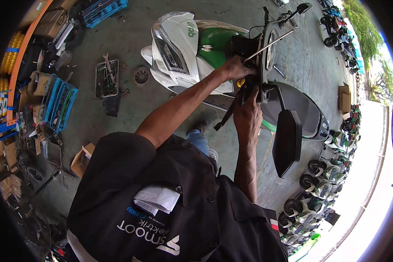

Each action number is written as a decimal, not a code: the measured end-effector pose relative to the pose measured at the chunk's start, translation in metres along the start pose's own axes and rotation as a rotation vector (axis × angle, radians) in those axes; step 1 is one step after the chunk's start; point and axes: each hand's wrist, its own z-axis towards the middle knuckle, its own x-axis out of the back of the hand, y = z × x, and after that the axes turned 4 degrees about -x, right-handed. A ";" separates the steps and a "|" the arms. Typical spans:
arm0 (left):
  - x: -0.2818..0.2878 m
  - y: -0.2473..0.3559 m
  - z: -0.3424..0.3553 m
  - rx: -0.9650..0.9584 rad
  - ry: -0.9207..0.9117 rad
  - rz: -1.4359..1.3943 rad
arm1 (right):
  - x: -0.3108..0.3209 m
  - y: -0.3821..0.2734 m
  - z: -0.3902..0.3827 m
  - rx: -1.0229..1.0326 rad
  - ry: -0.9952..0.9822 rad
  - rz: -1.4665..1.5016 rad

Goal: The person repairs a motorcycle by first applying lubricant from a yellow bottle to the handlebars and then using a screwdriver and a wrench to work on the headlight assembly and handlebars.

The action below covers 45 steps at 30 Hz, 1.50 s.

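Observation:
Both hands work at the black handlebar assembly of a white and green electric scooter in front of me. My left hand is closed against it; a long thin metal rod juts from its fingers across the display, its other end hidden. My right hand is closed around the nearer part of the bar, fingers partly hidden. A black lever sticks out beside it, and a bit of yellow shows between the hands. One black mirror stands near my right forearm, another mirror beyond.
On the floor at left lie a metal tray of wrenches and a round wheel-like part. Further left stand blue crates and an orange-framed shelf. Several parked scooters line the right side, near a cardboard box.

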 end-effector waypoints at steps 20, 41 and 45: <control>-0.030 -0.090 -0.196 0.263 0.540 -0.429 | -0.066 0.222 -0.105 -0.500 0.156 0.549; -0.270 -0.269 -0.116 0.891 0.311 -0.012 | -0.172 0.580 -0.052 -0.330 -0.681 0.372; -0.285 -0.348 -0.042 0.749 0.384 0.612 | -0.162 0.676 -0.060 -0.492 -0.629 0.320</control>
